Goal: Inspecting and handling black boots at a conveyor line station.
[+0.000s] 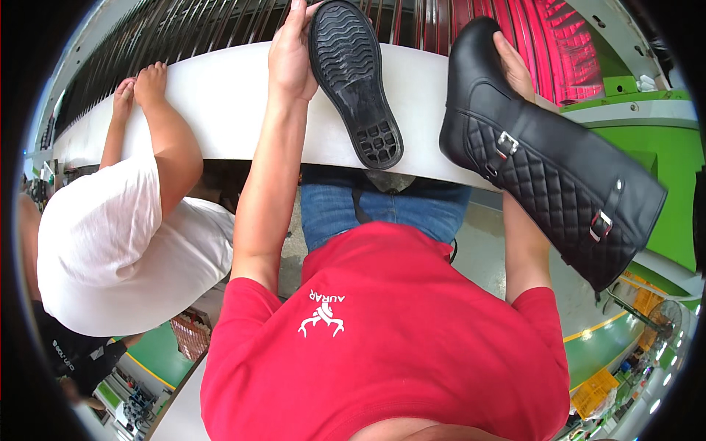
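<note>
My left hand (291, 59) is closed round the edge of a black rubber shoe sole (346, 66), near its toe end. The sole's tread faces me, wavy at the front and with square recesses at the heel. My right hand (516, 67) grips a tall black boot (544, 154) near the front of its foot, mostly hidden behind it. The boot has a quilted shaft and two straps with silver buckles. It lies tilted, toe up and shaft toward the lower right. Both items are held above a white work surface (423, 95), apart from each other.
Beyond the surface runs a row of metal rods (220, 29), lit red on the right. Green machinery (665, 176) stands at the right. A co-worker in a white hat (110, 242) rests both hands on the surface at my left. A fan (665, 316) and yellow crates (594, 393) are at lower right.
</note>
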